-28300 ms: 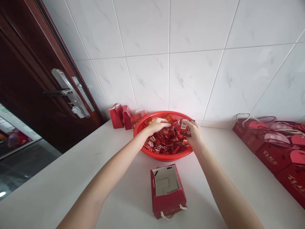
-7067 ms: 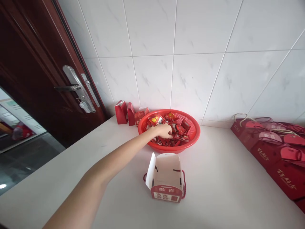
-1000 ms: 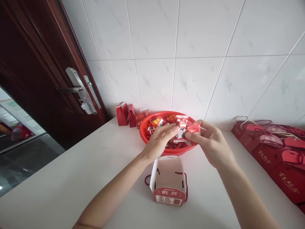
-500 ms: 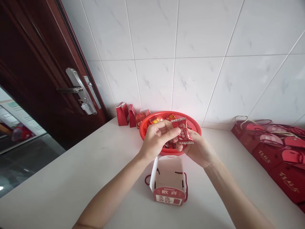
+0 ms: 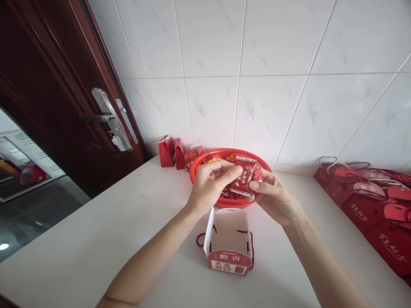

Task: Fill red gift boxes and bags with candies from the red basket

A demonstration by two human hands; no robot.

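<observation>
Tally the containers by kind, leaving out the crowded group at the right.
Red basket: 1
Open box: 1
Small red packages by the wall: 3
Total: 5

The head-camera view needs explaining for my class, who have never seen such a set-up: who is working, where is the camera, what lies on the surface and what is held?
No robot works here: these are a person's bare hands, seen by a camera worn on the head, looking forward and down. On the white surface stands an open box. Behind it is a red basket of wrapped pieces, with small red boxes beyond its left side and dark red bags at far right. The left hand holds a red packet; the right hand pinches a smaller red piece.
</observation>
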